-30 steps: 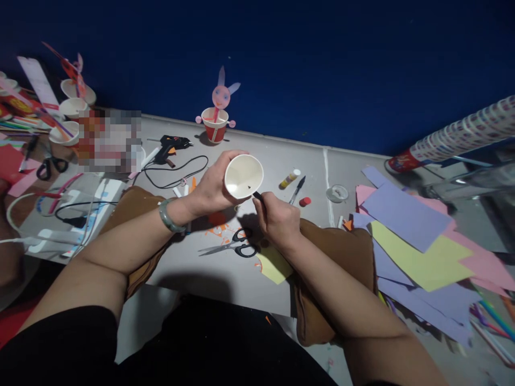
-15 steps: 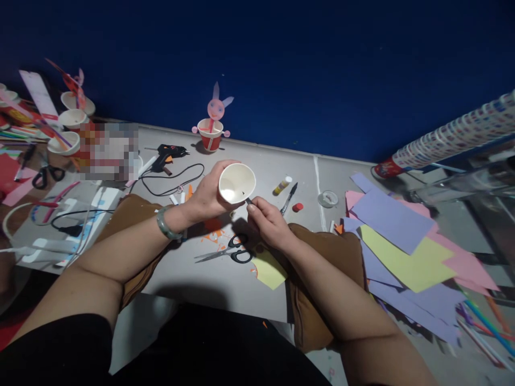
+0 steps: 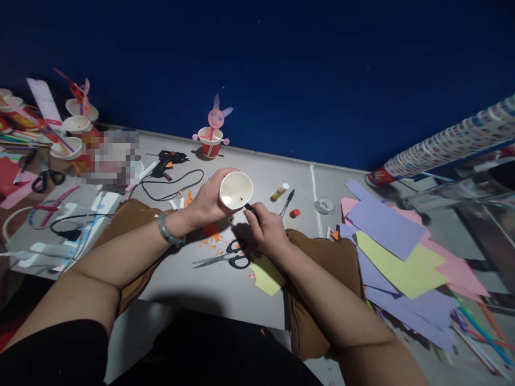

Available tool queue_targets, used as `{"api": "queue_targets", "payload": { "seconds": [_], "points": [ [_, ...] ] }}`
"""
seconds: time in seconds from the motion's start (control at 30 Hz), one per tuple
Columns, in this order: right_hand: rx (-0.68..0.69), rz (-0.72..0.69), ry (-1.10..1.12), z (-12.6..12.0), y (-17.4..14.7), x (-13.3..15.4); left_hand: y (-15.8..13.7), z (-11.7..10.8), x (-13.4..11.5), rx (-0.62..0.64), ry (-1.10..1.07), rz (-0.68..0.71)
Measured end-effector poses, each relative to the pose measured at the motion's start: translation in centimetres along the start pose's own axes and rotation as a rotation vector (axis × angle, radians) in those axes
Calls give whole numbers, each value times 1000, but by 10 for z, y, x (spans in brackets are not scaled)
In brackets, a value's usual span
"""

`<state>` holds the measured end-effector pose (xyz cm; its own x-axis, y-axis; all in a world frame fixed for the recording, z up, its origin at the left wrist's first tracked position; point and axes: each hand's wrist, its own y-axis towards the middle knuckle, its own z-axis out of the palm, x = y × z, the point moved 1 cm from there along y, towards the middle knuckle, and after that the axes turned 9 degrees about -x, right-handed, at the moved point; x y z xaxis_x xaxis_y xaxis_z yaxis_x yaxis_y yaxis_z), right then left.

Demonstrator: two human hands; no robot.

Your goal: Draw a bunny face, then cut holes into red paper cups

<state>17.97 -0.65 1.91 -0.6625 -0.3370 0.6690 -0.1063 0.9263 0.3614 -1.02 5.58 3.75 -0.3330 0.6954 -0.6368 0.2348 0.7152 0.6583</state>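
Observation:
My left hand (image 3: 207, 198) is wrapped round a white-lined paper cup (image 3: 236, 185), tilted so its open mouth faces me. In my right hand (image 3: 267, 226) is a dark-handled pointed tool (image 3: 250, 207), pressed against the cup's lower right side. A small dark tip shows on the inner wall there; the rest of the tool is hidden by my fingers and the cup. Beneath my hands lie black-handled scissors (image 3: 229, 258), orange paper scraps (image 3: 212, 236) and a piece of yellow paper (image 3: 267, 276).
A red cup with a pink paper rabbit (image 3: 211, 143) stands at the back, beside a black glue gun (image 3: 168, 162). Right of my hands are a glue stick (image 3: 279, 192), a pen (image 3: 287, 202), tape (image 3: 324, 205) and coloured paper (image 3: 388, 225). Brown cushions (image 3: 325, 268) lie under my forearms.
My right hand has shifted slightly down and away from the cup's rim, showing more of the dark handle. Both hands still hold their things; the view has shifted a little.

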Motion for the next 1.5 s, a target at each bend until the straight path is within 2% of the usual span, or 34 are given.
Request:
{"api": "queue_targets", "payload": {
  "seconds": [0.13,0.2,0.27,0.37,0.53,0.6,0.63,0.83,1.07,1.3,1.5],
  "points": [
    [-127,-190,-373,-1,-1,0,-1,2,0,-8,-2,-17],
    [-165,-230,-456,-1,-1,1,-1,2,0,-2,4,-42],
    [-165,-199,-431,-1,-1,2,-1,2,-1,0,6,-57],
    [-69,-42,-134,-2,1,2,-1,1,-1,-12,-6,-52],
    [227,341,654,2,6,4,-1,1,1,-7,-20,-68],
    [295,425,790,4,7,4,-1,1,2,-3,-28,-69],
    [295,427,788,4,7,4,-1,1,3,0,-30,-71],
    [43,140,268,0,4,4,0,1,4,10,-33,-72],
    [8,41,91,0,1,3,1,0,2,-4,-20,-51],
    [-141,-217,-370,-1,-1,2,1,-1,-1,-3,1,-39],
    [-205,-305,-554,0,-1,2,0,1,-1,3,5,-48]
  ]
}}
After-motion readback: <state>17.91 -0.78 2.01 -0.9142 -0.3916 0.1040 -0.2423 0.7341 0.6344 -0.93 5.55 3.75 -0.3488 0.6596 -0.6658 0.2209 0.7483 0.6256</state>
